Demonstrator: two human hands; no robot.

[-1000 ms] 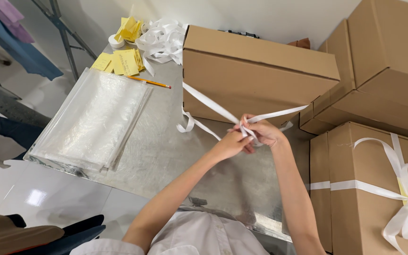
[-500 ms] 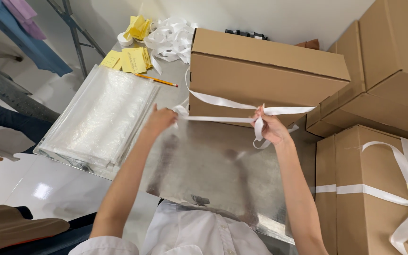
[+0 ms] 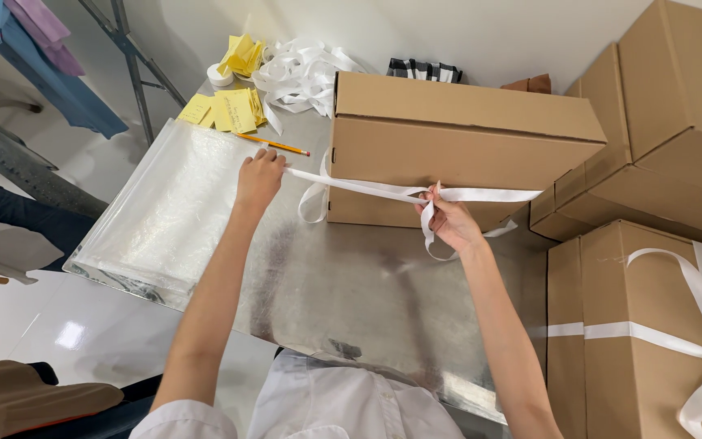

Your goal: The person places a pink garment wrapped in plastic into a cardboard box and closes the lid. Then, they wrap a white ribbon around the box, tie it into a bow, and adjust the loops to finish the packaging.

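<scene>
A flat brown cardboard box (image 3: 457, 146) stands on a shiny metal table (image 3: 327, 284). A white ribbon (image 3: 351, 187) runs across the box's front face. My left hand (image 3: 257, 179) is shut on one end of the ribbon and holds it taut out to the left, over the edge of a stack of clear plastic bags (image 3: 172, 207). My right hand (image 3: 448, 221) pinches the ribbon at the box's front, where the strands cross and a loose tail hangs down.
Stacked brown boxes (image 3: 668, 122) fill the right side; the nearest one (image 3: 652, 333) is tied with a white bow. Yellow paper slips (image 3: 225, 110), a pencil (image 3: 274, 145), a tape roll (image 3: 219, 76) and a heap of white ribbon (image 3: 302, 73) lie at the table's far end. Clothes hang at left.
My hands were together at the box's front corner; my left hand has since drawn the ribbon out to the left, pulling it taut, while my right hand stays at the crossing.
</scene>
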